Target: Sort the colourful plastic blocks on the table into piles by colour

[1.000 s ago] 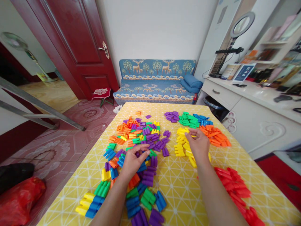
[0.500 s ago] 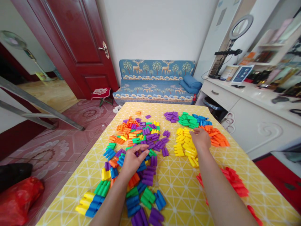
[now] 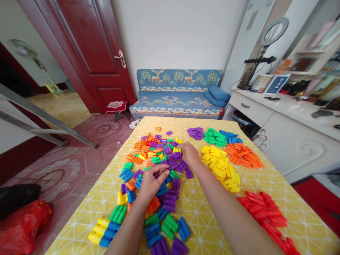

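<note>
Above the mixed heap of plastic bullet-shaped building blocks [image 3: 172,157], my left hand [image 3: 152,182] hovers with thumb and forefinger apart, nothing visible gripped between them. Purple, green and blue blocks lie under and around it. My right hand [image 3: 190,154] reaches in at the heap's right side, its fingertips stretched towards the yellow blocks [image 3: 177,149] there. Whether they touch these blocks is hard to make out, since the back of the hand hides most of its fingers. Right of that forearm spreads a pile of yellow blocks [image 3: 219,164].
Sorted piles of purple blocks [image 3: 196,133], green blocks [image 3: 215,137], blue blocks [image 3: 230,136], orange blocks [image 3: 245,156] and red blocks [image 3: 265,209] lie on the patterned yellow tablecloth [image 3: 202,212]. Beyond the table stands a blue sofa [image 3: 175,101]; a white cabinet [image 3: 294,141] is at right.
My right hand has moved left from the yellow pile to the mixed heap, leaving more of the yellow and red piles visible. My left hand stays nearly in place. The view has shifted slightly.
</note>
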`<state>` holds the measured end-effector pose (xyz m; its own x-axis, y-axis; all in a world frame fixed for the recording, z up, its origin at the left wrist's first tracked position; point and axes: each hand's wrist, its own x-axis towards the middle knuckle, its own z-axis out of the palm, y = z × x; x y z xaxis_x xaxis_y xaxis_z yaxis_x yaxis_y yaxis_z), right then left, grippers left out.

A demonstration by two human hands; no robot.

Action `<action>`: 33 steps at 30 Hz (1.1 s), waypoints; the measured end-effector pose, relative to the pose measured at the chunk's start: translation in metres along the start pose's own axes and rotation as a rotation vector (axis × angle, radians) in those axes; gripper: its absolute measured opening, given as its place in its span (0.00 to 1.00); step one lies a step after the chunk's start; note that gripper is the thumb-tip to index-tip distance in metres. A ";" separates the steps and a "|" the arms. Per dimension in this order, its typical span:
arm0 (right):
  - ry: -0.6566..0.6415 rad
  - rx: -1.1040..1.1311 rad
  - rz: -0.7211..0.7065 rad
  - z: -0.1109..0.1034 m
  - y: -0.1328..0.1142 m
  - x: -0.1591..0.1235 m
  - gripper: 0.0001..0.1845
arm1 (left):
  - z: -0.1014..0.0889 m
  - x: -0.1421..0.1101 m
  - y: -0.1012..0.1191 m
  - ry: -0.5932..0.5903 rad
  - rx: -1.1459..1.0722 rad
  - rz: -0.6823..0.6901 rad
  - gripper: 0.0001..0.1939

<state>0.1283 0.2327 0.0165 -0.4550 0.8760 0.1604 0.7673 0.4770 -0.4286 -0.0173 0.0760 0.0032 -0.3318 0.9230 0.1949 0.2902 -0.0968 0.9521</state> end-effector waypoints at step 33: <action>-0.328 -0.289 0.096 -0.095 0.062 -0.023 0.11 | 0.000 0.001 -0.004 0.037 -0.014 0.002 0.14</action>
<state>0.2290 0.2488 0.0709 -0.4586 0.8705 -0.1784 0.8868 0.4356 -0.1542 -0.0190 0.0773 -0.0004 -0.3640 0.9086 0.2047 0.2784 -0.1036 0.9549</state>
